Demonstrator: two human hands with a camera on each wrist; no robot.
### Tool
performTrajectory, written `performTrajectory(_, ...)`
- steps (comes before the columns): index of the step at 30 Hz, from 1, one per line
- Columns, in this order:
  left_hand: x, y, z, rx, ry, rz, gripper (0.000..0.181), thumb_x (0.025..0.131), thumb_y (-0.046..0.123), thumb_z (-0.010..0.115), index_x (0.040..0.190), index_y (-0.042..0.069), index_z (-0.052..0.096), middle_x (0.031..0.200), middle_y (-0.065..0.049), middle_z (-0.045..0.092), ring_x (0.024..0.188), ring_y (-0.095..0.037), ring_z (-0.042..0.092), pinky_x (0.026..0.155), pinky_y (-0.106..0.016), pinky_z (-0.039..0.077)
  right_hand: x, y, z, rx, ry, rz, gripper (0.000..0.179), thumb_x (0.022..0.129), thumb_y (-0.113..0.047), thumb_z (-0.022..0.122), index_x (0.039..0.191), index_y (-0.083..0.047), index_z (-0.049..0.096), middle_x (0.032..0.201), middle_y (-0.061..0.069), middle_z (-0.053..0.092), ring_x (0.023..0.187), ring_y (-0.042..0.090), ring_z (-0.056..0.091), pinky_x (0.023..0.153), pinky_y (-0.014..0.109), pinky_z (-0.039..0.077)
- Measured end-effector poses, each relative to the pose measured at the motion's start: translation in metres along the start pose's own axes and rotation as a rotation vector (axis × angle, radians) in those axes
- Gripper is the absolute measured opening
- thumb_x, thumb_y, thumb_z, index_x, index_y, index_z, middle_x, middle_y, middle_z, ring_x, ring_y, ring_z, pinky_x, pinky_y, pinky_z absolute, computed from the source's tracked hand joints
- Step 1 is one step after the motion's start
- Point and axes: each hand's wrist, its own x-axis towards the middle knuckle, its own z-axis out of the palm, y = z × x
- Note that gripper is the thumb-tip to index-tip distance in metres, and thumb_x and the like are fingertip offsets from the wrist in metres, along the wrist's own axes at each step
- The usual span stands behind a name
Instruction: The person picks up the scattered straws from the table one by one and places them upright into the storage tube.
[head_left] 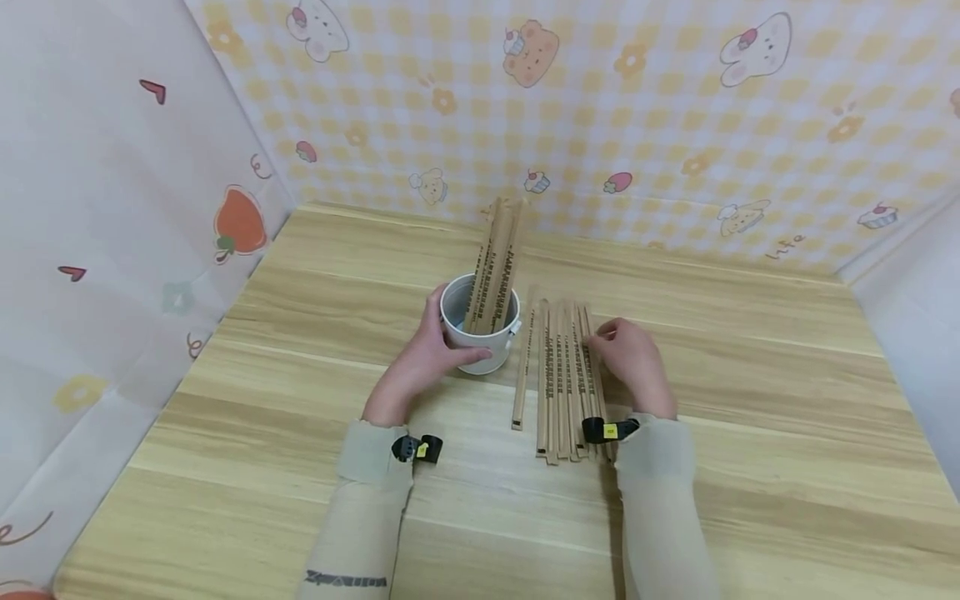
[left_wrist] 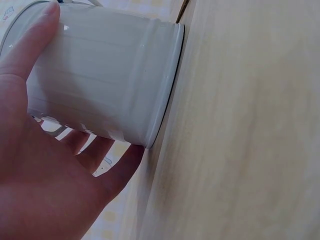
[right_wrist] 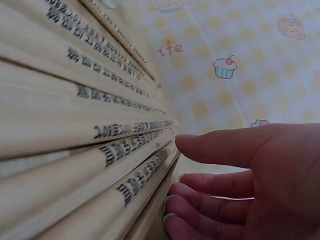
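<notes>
My left hand grips a small white metal pail, thumb across its near side and fingers round the far left wall. Several paper-wrapped chopsticks lean upright inside the pail and rise well above its rim. Right of it, a row of more brown wrapped chopsticks with dark print lies side by side on the table. At the right edge of this row is my right hand. In the right wrist view, its thumb comes right up to the outermost wrappers, apart from the loosely bent fingers below.
One wrapped pair lies slightly apart, between the pail and the row. The wood-grain table ends at a yellow checked backdrop behind and a white patterned sheet at the left.
</notes>
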Motion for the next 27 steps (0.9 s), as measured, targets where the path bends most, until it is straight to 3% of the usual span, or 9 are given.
performTrajectory(7,0.006,-0.014,0.0,-0.021,-0.002,0.021,0.105,0.063,0.016,0.081,0.138,0.026,0.008,0.138,-0.004,0.024,0.125,-0.024,0.027,0.102,-0.042,0.025,0.001,0.001,0.003,-0.054,0.037,-0.003,0.03,0.086,-0.03,0.056,0.098,-0.002,0.057,0.089,0.012,0.059,0.074,0.023,0.053,0.059,0.031,0.044)
performTrajectory(13,0.007,-0.029,0.0,0.034,0.026,0.005,0.107,0.059,0.029,0.082,0.137,0.034,0.008,0.137,0.001,0.027,0.123,-0.02,0.03,0.1,-0.042,0.027,-0.002,0.004,0.005,-0.06,0.058,-0.015,0.024,0.086,-0.022,0.054,0.095,-0.001,0.06,0.089,0.013,0.061,0.072,0.022,0.054,0.057,0.03,0.044)
performTrajectory(21,0.003,-0.008,0.0,-0.035,-0.009,0.017,0.103,0.065,0.015,0.08,0.138,0.022,0.008,0.139,-0.007,0.024,0.125,-0.027,0.028,0.102,-0.042,0.025,-0.001,0.005,0.003,-0.084,0.098,-0.024,0.017,0.084,-0.02,0.053,0.083,-0.004,0.059,0.077,0.009,0.059,0.063,0.02,0.051,0.052,0.028,0.041)
performTrajectory(27,0.001,0.001,0.0,-0.017,-0.016,0.011,0.102,0.066,0.01,0.078,0.138,0.017,0.007,0.139,-0.011,0.023,0.125,-0.029,0.027,0.101,-0.041,0.025,-0.004,0.006,-0.003,-0.049,0.088,-0.026,0.017,0.084,-0.02,0.054,0.083,-0.004,0.06,0.074,0.008,0.06,0.06,0.018,0.054,0.055,0.03,0.042)
